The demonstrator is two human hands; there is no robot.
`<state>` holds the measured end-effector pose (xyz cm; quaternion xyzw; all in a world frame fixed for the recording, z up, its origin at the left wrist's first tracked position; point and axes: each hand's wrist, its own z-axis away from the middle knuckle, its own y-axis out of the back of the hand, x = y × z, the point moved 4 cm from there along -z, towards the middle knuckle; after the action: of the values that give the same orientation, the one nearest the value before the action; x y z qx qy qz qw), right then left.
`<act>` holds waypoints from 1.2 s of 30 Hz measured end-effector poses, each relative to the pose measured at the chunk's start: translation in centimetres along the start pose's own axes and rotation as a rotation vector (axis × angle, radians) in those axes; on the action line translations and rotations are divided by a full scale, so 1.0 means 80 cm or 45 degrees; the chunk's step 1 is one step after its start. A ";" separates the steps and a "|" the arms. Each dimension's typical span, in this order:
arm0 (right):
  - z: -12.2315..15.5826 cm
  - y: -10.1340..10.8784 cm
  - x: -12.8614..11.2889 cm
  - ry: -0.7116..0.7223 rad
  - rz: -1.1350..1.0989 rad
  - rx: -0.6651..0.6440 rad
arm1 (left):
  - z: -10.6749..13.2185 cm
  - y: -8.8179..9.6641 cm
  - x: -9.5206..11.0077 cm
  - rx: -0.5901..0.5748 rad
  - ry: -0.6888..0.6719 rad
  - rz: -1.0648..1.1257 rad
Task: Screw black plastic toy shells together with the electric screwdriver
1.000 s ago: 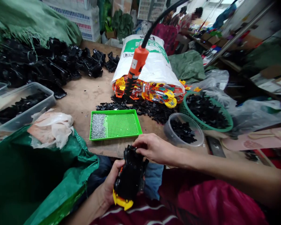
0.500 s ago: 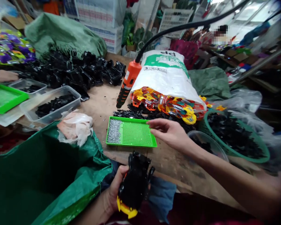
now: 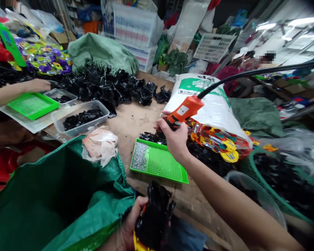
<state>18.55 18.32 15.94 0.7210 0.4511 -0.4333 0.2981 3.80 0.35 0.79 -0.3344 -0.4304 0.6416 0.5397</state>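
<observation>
Head view: right hand [image 3: 174, 139] clamped on orange screwdriver [image 3: 184, 111] above green tray [image 3: 159, 164], left hand [image 3: 132, 223] clamped on black parts [image 3: 154, 218]

A crowded assembly workshop is shown. A wooden bench [image 3: 132, 122] is heaped with black plastic parts [image 3: 102, 87], and a green tray [image 3: 164, 165] of small screws [image 3: 139, 156] and a corded electric screwdriver [image 3: 184, 111] are seen there. Plastic crates [image 3: 134, 35] are stacked behind a stuffed white sack [image 3: 206, 94].

right hand [image 3: 174, 139] on orange corded screwdriver [image 3: 184, 111]
</observation>
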 end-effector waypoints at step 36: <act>0.044 -0.023 0.078 -0.187 -0.192 0.100 | 0.007 0.007 0.006 0.299 -0.029 0.021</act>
<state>17.00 18.61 8.71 0.6624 0.4638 -0.5235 0.2685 2.95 0.66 0.53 -0.2650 -0.3556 0.6959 0.5648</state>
